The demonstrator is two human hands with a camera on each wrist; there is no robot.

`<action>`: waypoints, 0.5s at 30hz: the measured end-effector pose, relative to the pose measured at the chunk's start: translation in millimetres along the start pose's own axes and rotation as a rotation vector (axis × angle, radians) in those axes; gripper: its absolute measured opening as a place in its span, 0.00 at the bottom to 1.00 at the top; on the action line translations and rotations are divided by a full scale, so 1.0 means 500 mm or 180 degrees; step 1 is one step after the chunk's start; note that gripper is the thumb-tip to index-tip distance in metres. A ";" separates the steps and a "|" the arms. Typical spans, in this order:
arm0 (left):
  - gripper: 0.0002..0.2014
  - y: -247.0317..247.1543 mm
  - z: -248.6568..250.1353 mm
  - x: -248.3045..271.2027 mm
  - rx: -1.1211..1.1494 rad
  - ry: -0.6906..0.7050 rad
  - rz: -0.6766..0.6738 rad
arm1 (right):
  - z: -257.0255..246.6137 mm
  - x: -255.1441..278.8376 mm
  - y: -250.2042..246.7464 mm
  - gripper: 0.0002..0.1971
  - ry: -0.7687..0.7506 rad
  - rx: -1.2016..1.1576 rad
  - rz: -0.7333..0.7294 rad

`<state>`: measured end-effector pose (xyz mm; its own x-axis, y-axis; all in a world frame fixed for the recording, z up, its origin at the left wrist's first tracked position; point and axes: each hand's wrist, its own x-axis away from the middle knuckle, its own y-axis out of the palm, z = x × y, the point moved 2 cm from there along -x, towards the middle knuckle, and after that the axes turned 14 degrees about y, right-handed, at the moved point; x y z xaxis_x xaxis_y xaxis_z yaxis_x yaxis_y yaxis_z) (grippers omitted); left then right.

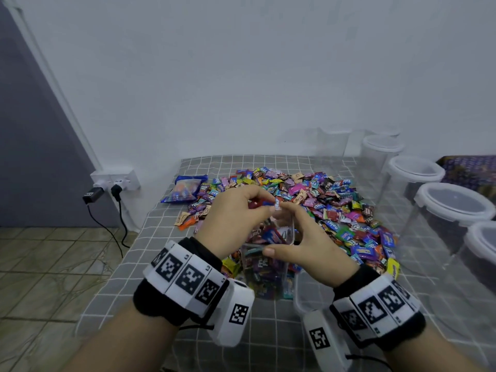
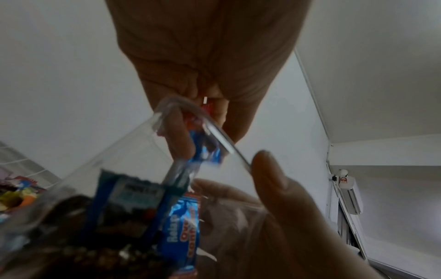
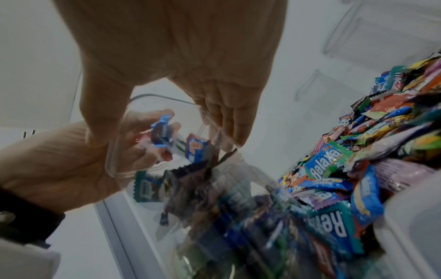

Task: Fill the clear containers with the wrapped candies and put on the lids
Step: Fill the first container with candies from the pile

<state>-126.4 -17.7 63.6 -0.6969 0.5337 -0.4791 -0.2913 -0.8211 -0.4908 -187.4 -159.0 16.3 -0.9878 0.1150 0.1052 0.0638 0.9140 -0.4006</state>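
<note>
My left hand [image 1: 241,208] hovers over the mouth of a clear square container [image 1: 268,275] and pinches a few wrapped candies [image 1: 276,204] in its fingertips. The left wrist view shows a blue-wrapped candy [image 2: 207,151] between those fingers just inside the rim. My right hand [image 1: 303,237] grips the container's rim, thumb on the near edge and fingers on the far side. The container [image 3: 238,217] is filled most of the way with candies. A big heap of mixed wrapped candies [image 1: 322,200] lies on the checked tablecloth behind it.
Several clear containers with white lids on [image 1: 453,202] stand in a row along the right side. A blue bag of candies [image 1: 185,189] lies at the far left of the heap. The table's left edge drops to a tiled floor, near a wall socket [image 1: 115,181].
</note>
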 end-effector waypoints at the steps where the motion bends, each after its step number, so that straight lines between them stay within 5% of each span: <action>1: 0.10 0.000 -0.001 0.001 0.0027 0.0009 0.0007 | 0.000 0.001 0.000 0.53 0.0000 0.0007 -0.0004; 7: 0.13 0.001 0.005 0.007 0.0517 -0.0039 0.0104 | 0.001 -0.001 0.002 0.53 0.0020 -0.0037 0.0034; 15: 0.12 -0.046 -0.026 0.012 0.0558 -0.0070 0.0986 | 0.002 0.002 -0.007 0.52 0.0051 0.0195 -0.0055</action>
<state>-115.3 7.2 62.3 -0.7832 0.2508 -0.5690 -0.1706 -0.9666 -0.1913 -188.5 -162.3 16.8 -0.9862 0.1062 0.1269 0.0375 0.8904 -0.4536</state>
